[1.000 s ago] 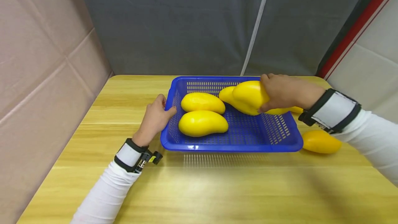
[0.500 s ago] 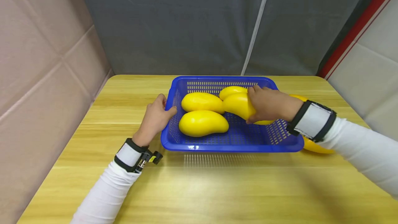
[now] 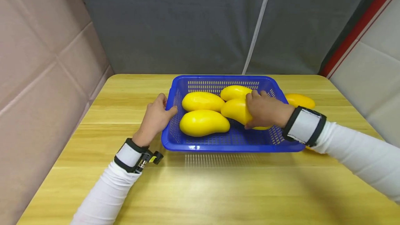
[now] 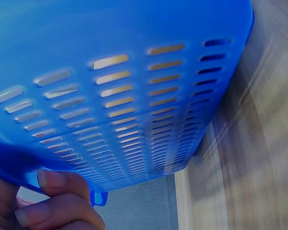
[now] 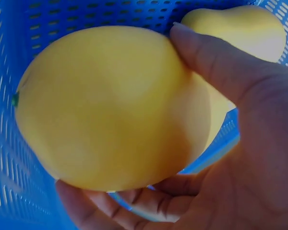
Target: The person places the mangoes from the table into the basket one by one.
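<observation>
A blue perforated plastic basket (image 3: 231,147) stands on the wooden table. My left hand (image 3: 154,119) grips its left rim; in the left wrist view curled fingers (image 4: 62,206) show at the rim, beside the slotted outer wall. Inside the basket's right half, my right hand (image 3: 265,109) holds a yellow mango (image 3: 235,110), thumb on one side and fingers curled around the other. Seen from the right wrist, this mango (image 5: 110,110) has a small green stem tip. Two mangoes lie in the left half, a rear one (image 3: 202,101) and a front one (image 3: 204,123). Another mango (image 3: 234,92) lies behind the held one.
To the right of the basket, a mango (image 3: 300,100) lies on the wooden table (image 3: 218,190). A further yellow one (image 3: 317,150) is mostly hidden under the right sleeve. A grey curtain (image 3: 175,27) hangs behind the table, with pale padded walls on both sides.
My right hand has moved left and lower into the basket with the mango, toward the front of the rear one. The left hand stays on the rim, and the basket has not shifted.
</observation>
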The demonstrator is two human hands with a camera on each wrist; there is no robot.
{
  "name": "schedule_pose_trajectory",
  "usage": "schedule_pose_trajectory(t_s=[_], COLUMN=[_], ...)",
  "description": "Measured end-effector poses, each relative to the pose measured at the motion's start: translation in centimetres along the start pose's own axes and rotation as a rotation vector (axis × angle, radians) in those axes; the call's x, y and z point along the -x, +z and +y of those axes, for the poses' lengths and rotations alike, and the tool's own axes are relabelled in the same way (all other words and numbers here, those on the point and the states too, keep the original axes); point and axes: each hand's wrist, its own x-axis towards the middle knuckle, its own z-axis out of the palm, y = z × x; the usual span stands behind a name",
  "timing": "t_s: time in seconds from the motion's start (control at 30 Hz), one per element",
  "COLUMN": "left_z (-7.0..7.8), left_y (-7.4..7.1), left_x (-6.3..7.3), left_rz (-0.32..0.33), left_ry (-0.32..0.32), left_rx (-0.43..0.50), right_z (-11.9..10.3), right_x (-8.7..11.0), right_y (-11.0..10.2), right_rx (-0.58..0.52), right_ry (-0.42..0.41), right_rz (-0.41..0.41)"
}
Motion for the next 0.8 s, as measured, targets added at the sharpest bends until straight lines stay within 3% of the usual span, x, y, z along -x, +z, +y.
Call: schedule_pose_trajectory(t_s=[0.47,0.8], left_z=[0.1,0.4], left_y=[-0.1,-0.2], left_x=[0.0,0.3], left_rz=[0.013,0.014], left_ry=[0.007,-0.013], left_rx=[-0.028,-0.038], right_z=[-0.8,-1.2], right_x=[0.3,0.4], right_y=[0.7,0.9], right_rx=[-0.076,-0.087], right_ry=[0.079,0.059], right_rz=[-0.012,-0.047])
